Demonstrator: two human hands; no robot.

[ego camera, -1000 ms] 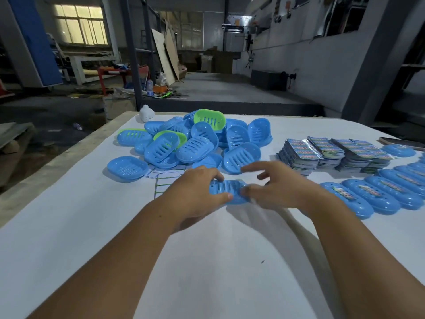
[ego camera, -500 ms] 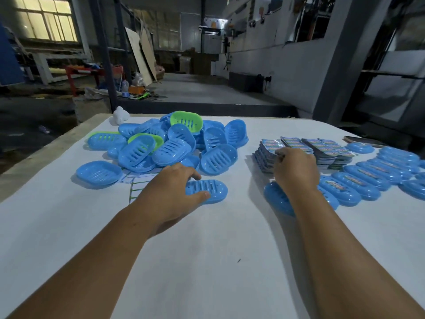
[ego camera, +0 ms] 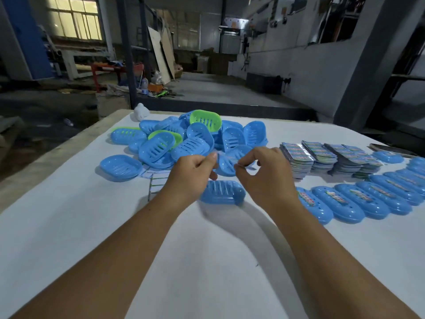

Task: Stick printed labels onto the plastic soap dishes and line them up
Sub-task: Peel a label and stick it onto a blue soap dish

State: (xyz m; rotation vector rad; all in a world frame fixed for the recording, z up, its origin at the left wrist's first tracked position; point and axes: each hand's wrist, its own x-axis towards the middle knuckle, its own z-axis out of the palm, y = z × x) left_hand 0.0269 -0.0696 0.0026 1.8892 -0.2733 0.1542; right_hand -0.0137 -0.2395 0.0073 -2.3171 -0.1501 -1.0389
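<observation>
Bare forearms across white table, converging mid-table. Directly beneath hands: one blue dish, face up, slots showing, no label visible on it, lying apart from both hands. Left hand raised above dish, fingers curled, thumb and forefinger pinched; looks to grip the near end of a label, edge too thin to confirm. Right hand level with it, pinching a small label between thumb and forefinger. Step judged: peeling or readying label, before sticking. Next move calls for lowering label flat onto dish, centred lengthwise, pressing down, then sliding dish rightward to join row. Right of hands: row of labelled dishes, side by side, touching. Beyond row: label stacks. Farther left: pile of unlabelled dishes, blue with a few green. Backing sheets lying beside pile.
</observation>
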